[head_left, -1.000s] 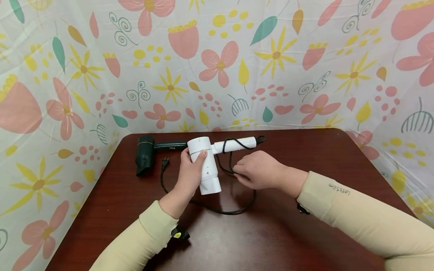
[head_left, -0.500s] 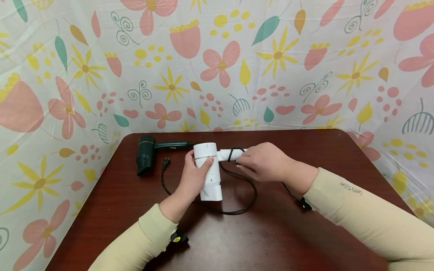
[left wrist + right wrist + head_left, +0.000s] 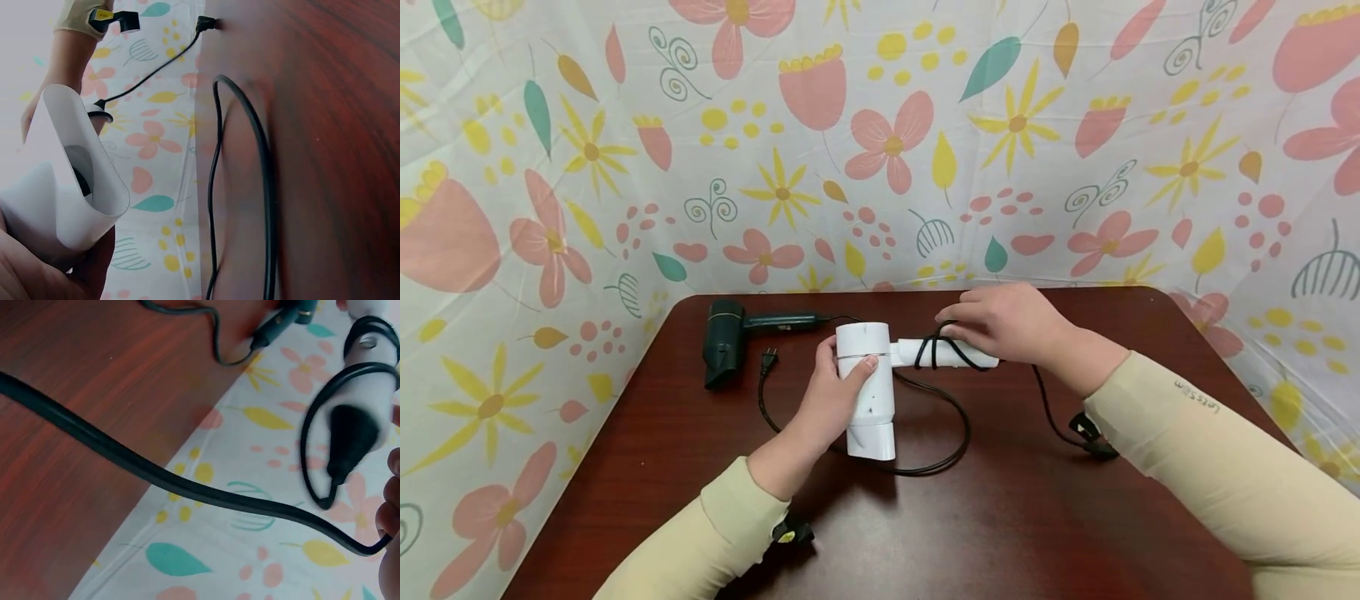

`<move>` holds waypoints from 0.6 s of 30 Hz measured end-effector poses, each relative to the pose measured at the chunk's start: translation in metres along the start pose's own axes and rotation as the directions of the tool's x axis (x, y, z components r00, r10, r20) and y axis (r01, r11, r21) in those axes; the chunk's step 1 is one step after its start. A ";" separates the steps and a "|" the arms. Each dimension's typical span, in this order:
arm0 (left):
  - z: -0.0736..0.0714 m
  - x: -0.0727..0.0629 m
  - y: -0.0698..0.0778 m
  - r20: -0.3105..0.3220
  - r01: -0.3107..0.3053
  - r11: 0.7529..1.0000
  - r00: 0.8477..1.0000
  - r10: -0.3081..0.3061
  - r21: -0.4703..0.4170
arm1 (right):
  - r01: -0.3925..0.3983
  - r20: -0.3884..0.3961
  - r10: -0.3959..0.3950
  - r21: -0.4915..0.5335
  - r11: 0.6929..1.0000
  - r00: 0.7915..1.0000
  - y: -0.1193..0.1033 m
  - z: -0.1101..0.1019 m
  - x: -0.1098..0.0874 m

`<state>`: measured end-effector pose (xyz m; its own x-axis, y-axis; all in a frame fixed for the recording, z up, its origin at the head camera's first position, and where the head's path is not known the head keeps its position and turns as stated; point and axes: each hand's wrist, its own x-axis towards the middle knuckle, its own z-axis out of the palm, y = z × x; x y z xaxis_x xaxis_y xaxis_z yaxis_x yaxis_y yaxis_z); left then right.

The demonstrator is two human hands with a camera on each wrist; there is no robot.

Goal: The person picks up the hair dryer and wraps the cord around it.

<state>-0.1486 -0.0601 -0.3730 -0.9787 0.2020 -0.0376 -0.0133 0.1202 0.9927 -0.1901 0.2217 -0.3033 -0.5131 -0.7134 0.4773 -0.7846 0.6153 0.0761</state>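
Observation:
My left hand grips the barrel of a white hair dryer, thumb across its near side. The dryer is held over the table with its handle pointing right and its nozzle toward me. Black cord is looped around the handle, and my right hand pinches a length of it just above the handle. From behind that hand the cord drops to a dark plug near the right wrist. In the left wrist view, the open nozzle faces the camera.
A dark green hair dryer lies at the back left of the brown table. A black cord loop lies under the white dryer, and a two-pin plug rests left of it. A flower-patterned cloth hangs behind.
My right hand has risen from below the handle to above it, carrying the cord. The white dryer has shifted slightly right and toward me. The dark green dryer stays put.

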 end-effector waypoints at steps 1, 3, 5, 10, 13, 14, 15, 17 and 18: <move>-0.001 0.000 0.001 0.001 -0.002 1.000 1.000 0.002 0.001 | -0.032 0.019 0.032 0.004 0.999 0.999 0.002 0.000 -0.001; -0.002 0.001 0.002 0.002 -0.013 1.000 1.000 0.013 0.000 | -0.099 0.053 0.098 0.009 0.995 0.994 0.005 0.000 -0.003; -0.004 0.003 0.003 -0.003 -0.026 1.000 1.000 0.026 -0.001 | -0.162 0.087 0.160 0.006 0.987 0.983 0.009 0.001 -0.004; -0.006 0.005 0.006 -0.009 -0.047 0.999 0.999 0.047 0.020 | -0.263 0.158 0.261 -0.002 0.965 0.952 0.018 0.004 -0.005; -0.007 0.005 0.008 0.000 -0.054 0.998 0.999 0.054 0.019 | -0.301 0.179 0.299 -0.018 0.953 0.937 0.024 0.005 -0.004; -0.008 0.005 0.009 0.001 -0.054 0.998 0.999 0.054 0.018 | -0.310 0.181 0.308 -0.021 0.951 0.934 0.026 0.005 -0.004; -0.008 0.005 0.010 0.001 -0.054 0.998 0.999 0.054 0.016 | -0.319 0.182 0.318 -0.027 0.948 0.931 0.028 0.004 -0.004; -0.009 0.005 0.013 0.004 -0.057 0.998 0.998 0.057 0.011 | -0.335 0.181 0.336 -0.034 0.941 0.924 0.033 0.002 -0.004; -0.009 0.004 0.015 0.006 -0.057 0.998 0.998 0.057 0.008 | -0.347 0.184 0.347 -0.033 0.937 0.920 0.035 0.001 -0.004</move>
<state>-0.1550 -0.0661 -0.3576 -0.9767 0.2140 0.0179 0.0437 0.1166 0.9922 -0.2159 0.2454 -0.3030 -0.8082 -0.5041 0.3044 -0.5458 0.8353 -0.0658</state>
